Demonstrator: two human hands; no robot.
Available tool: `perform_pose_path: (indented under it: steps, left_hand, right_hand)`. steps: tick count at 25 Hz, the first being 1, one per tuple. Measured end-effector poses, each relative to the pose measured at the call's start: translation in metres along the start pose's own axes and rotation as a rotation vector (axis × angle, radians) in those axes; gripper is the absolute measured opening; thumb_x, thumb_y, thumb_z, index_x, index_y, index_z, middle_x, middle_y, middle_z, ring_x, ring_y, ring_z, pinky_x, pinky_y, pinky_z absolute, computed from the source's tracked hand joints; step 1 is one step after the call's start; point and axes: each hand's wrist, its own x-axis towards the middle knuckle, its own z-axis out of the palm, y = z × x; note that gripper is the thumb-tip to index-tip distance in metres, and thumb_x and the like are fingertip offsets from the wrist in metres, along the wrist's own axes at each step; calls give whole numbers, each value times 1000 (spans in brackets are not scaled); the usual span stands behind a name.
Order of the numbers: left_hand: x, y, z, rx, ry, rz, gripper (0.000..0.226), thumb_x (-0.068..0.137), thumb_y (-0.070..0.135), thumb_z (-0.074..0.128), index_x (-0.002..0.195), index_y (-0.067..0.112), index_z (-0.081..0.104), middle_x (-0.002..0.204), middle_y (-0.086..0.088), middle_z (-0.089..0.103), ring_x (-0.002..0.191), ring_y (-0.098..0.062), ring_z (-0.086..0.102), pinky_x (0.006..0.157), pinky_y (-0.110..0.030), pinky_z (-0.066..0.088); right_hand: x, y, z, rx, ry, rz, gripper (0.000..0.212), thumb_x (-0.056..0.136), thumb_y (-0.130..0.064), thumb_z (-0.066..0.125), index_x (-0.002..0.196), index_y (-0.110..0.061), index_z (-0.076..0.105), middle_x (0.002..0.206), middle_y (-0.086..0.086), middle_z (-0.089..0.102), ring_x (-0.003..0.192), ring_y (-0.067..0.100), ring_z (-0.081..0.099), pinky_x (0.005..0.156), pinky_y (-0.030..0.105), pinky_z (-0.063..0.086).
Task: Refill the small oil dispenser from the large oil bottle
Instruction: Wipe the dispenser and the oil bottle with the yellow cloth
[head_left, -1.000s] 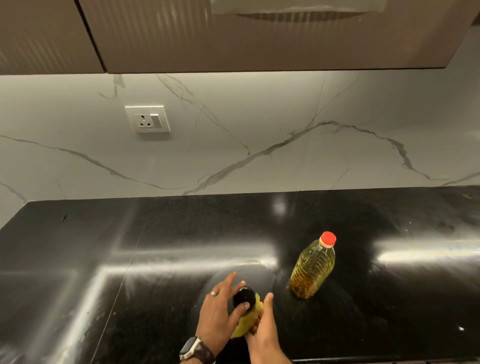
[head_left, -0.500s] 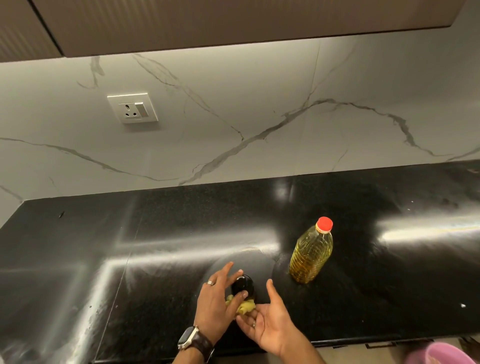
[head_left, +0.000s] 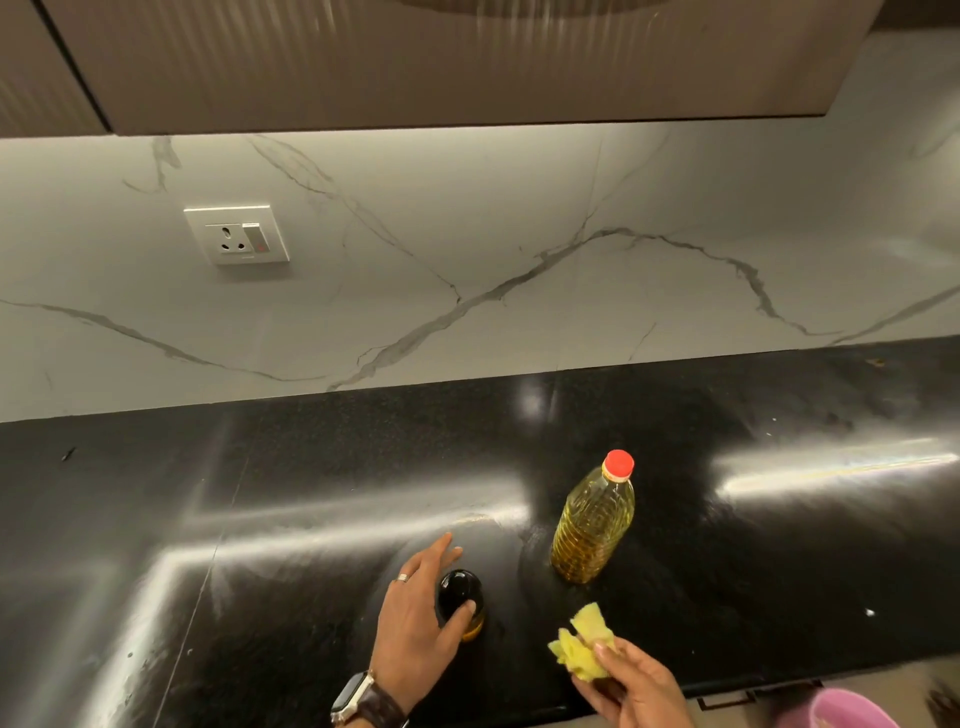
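The small oil dispenser (head_left: 461, 603), black-topped with a little yellow oil showing at its base, stands on the black counter (head_left: 260, 519) near the front edge. My left hand (head_left: 418, 618) holds it from the left, thumb across its cap and fingers stretched past it. The large oil bottle (head_left: 592, 519), clear plastic with yellow oil and a red cap, stands upright just to the right and farther back. My right hand (head_left: 631, 686) pinches a crumpled yellow cloth (head_left: 582, 647) over the counter's front edge, apart from both bottles.
A marble backsplash (head_left: 519, 260) with a wall socket (head_left: 237, 235) rises behind the counter, and cabinets (head_left: 415, 62) hang overhead. A pink container (head_left: 841, 709) shows below the counter edge at the lower right.
My right hand has pulled the yellow cloth away from the dispenser to the right. The left hand stays on the dispenser, which now stands uncovered. The view has shifted downward.
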Motion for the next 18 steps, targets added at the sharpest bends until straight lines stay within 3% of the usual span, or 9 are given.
perform_pose_path:
  steps: [4,7,10,13,15,18]
  left_hand:
    - [14,32,-3,-104,88,130,79,84,44,76,146,57,30,140,32,51,134,5,46,111,-21,36]
    - [39,74,4,-195,89,223,65,84,50,72,143,48,44,139,25,58,131,2,52,107,-32,49]
    - [65,119,11,-248,23,260,61,86,50,72,143,41,51,140,26,55,130,6,49,105,-35,51]
    - [90,154,18,-271,-17,285,66,89,38,78,148,38,48,143,22,54,130,5,48,105,-26,49]
    - [100,168,22,-260,-30,300,65,91,30,77,148,40,48,140,20,57,125,6,52,101,-23,51]
    - [110,170,29,-172,-26,340,52,94,24,74,139,44,58,127,19,68,111,3,62,94,-29,57]
  right_hand:
    - [-25,-29,-15,62,40,-143,35,92,25,51,118,3,61,102,25,70,90,36,68,49,38,63]
    - [-48,-62,-8,-4,19,-365,29,98,14,49,117,-3,64,97,18,79,81,31,79,59,36,65]
    - [-66,-95,8,-337,60,-668,25,103,-8,55,120,-20,69,109,-2,79,102,20,75,82,38,62]
    - [-59,-119,22,-619,81,-908,25,101,-17,63,121,-32,67,111,-16,74,107,9,69,87,33,58]
    - [-46,-126,28,-793,128,-1054,28,97,-15,70,121,-29,70,111,-19,72,108,3,67,90,32,60]
    - [-30,-120,35,-1072,215,-1225,43,93,-8,73,132,-24,68,128,-22,63,119,-5,60,105,28,55]
